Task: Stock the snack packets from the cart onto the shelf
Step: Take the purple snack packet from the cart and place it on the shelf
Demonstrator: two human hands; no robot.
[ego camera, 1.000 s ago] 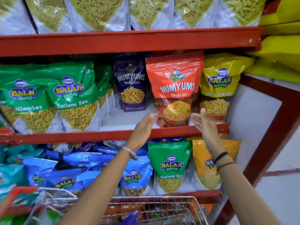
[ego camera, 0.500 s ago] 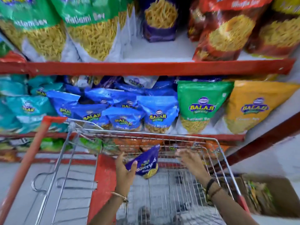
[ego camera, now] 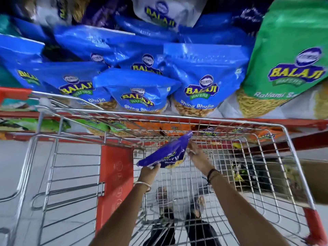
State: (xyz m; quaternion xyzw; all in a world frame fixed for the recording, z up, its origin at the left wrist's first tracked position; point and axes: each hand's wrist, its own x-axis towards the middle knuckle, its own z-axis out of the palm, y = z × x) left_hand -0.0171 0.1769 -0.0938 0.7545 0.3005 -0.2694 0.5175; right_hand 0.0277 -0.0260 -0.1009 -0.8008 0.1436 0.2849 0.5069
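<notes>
A purple snack packet hangs tilted inside the wire cart, above its mesh floor. My left hand grips the packet's lower left edge. My right hand holds its upper right corner near the cart's far wall. In front of the cart, the red shelf carries several blue packets and a green packet.
The cart's red child-seat flap stands left of my hands. A lower shelf with green and orange packets shows through the cart wires. A cardboard box sits on the floor at the right. My feet show under the mesh.
The camera has tilted further down and closer to the cart. My right hand has come onto the purple packet, which now lies flatter between both hands.
</notes>
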